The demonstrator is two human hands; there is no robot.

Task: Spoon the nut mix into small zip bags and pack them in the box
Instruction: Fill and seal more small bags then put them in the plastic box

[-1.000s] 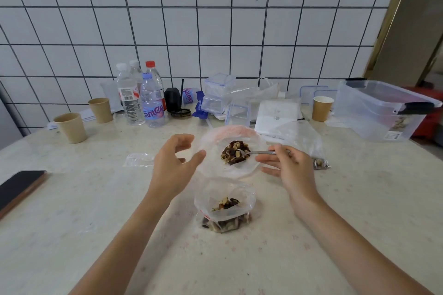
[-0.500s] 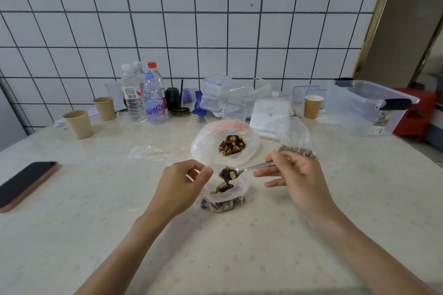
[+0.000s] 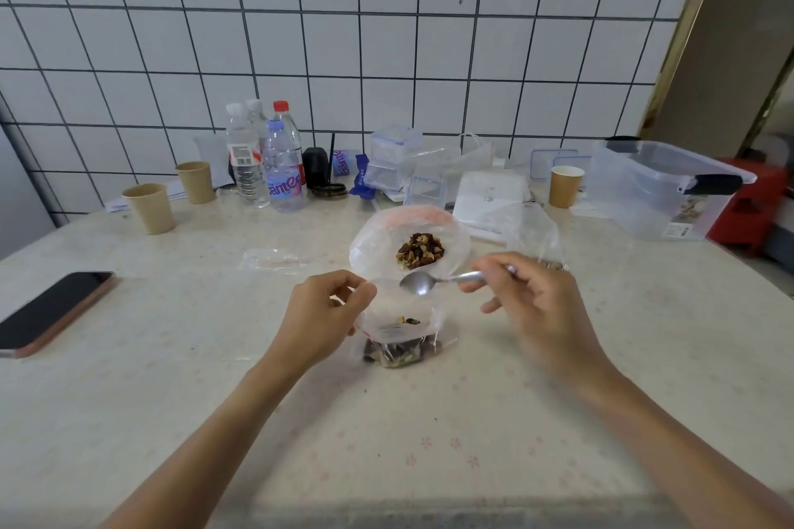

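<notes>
A large clear bag (image 3: pixel 369 247) lies open on the table with a heap of nut mix (image 3: pixel 420 250) inside. Just in front of it stands a small zip bag (image 3: pixel 401 341) with nuts at its bottom. My left hand (image 3: pixel 320 316) pinches the left rim of the small bag and holds its mouth open. My right hand (image 3: pixel 535 305) grips the handle of a metal spoon (image 3: pixel 423 283). The spoon's bowl is empty and hovers above the small bag's mouth. A clear plastic box (image 3: pixel 657 187) with a black latch stands at the far right.
A phone (image 3: pixel 53 311) lies at the left edge. Paper cups (image 3: pixel 148 208) (image 3: pixel 565 186), water bottles (image 3: pixel 281 174), small clear containers (image 3: pixel 393 159) and a white pack (image 3: pixel 492 193) line the back by the tiled wall. A flat empty zip bag (image 3: pixel 275 259) lies left of the big bag.
The spoon carried nuts from the big bag to the small bag and tipped them in; it is now empty. My left hand moved down and took hold of the small bag's rim.
</notes>
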